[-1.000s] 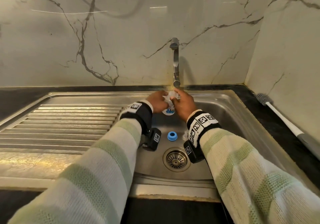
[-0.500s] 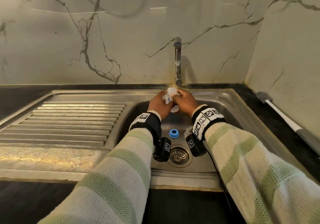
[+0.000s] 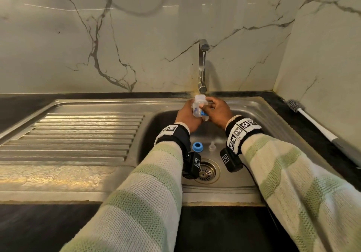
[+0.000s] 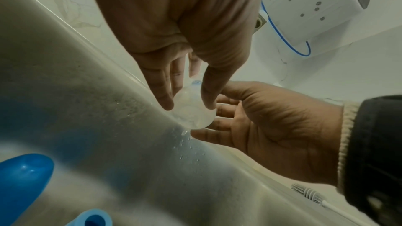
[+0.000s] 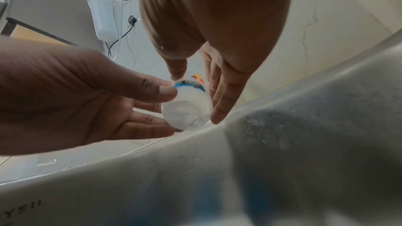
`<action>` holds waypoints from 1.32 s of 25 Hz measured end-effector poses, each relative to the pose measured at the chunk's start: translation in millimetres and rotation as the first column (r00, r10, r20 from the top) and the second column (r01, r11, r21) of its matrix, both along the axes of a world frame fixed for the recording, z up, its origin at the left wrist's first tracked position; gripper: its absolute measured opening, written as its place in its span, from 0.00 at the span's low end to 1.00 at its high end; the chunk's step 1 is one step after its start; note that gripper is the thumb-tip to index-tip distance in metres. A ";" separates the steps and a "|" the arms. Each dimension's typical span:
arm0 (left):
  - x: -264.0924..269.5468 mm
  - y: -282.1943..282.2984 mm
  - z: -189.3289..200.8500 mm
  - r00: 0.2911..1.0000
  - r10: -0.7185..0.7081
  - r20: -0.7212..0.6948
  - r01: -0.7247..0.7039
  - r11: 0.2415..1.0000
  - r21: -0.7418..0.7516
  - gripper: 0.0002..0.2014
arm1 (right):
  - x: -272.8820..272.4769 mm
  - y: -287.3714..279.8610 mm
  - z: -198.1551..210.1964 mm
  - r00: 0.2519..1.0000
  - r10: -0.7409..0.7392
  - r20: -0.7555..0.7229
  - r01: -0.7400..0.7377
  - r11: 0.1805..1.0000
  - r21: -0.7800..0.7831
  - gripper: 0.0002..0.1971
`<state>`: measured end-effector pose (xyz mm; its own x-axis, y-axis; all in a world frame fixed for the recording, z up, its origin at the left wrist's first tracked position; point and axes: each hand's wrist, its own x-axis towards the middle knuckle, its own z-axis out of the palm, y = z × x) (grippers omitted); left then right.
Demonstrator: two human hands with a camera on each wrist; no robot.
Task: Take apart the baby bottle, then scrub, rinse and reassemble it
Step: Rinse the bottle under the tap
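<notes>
The clear baby bottle body (image 3: 198, 109), with a blue print on its side, is upright just below the tap (image 3: 202, 66). My left hand (image 3: 190, 113) grips it from the left, thumb and fingers round its wall (image 4: 191, 111). From the right, my right hand (image 3: 210, 107) holds the same bottle (image 5: 187, 109) between thumb and fingers. A blue screw ring (image 3: 197, 146) and the clear nipple (image 3: 211, 146) lie apart on the sink floor below my wrists. The bottle's neck is open.
The steel sink basin (image 3: 259, 134) has a drain (image 3: 206, 170) near its front wall and water drops on its walls. A ribbed draining board (image 3: 84, 134) lies to the left. A long bottle brush (image 3: 312, 122) rests on the dark counter at right, against the marble wall.
Both hands have lifted the bottle from low in the basin to just under the tap's mouth and turned it upright. The ring and nipple have not moved.
</notes>
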<state>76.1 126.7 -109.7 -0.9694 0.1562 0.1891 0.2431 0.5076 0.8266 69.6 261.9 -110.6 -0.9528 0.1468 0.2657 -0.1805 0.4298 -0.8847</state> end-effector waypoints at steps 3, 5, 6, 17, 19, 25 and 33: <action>5.1 1.3 2.3 1.000 -0.003 0.025 0.003 1.000 -0.019 0.33 | 1.5 -2.2 1.6 1.000 -0.010 0.019 0.008 0.998 0.067 0.20; 6.1 0.0 1.3 1.000 0.003 0.026 -0.003 1.000 -0.006 0.32 | 0.2 -4.1 1.9 1.000 0.000 0.028 -0.003 0.996 0.094 0.21; 5.3 -1.5 1.2 1.000 0.004 0.024 -0.004 1.000 0.000 0.31 | -0.3 -4.5 2.2 0.999 0.003 0.031 -0.006 0.996 0.091 0.21; 11.5 -6.9 -2.0 1.000 -0.013 0.021 0.011 0.997 0.082 0.37 | 13.2 -1.4 -1.0 0.995 0.008 0.101 -0.008 1.000 -0.005 0.33; 13.7 -6.2 -3.3 0.999 -0.020 0.025 0.018 0.995 0.094 0.37 | 20.7 -2.5 2.1 0.995 0.015 0.094 -0.014 1.000 -0.009 0.32; 10.6 -8.5 -3.1 0.999 -0.019 0.045 0.013 0.991 0.137 0.34 | 29.6 -5.7 7.8 0.999 -0.016 0.048 0.015 1.000 0.025 0.32; 3.0 -6.7 -5.7 0.997 -0.066 0.045 0.060 0.990 0.125 0.37 | 22.2 -2.7 4.9 0.994 -0.057 0.097 0.060 0.998 -0.024 0.21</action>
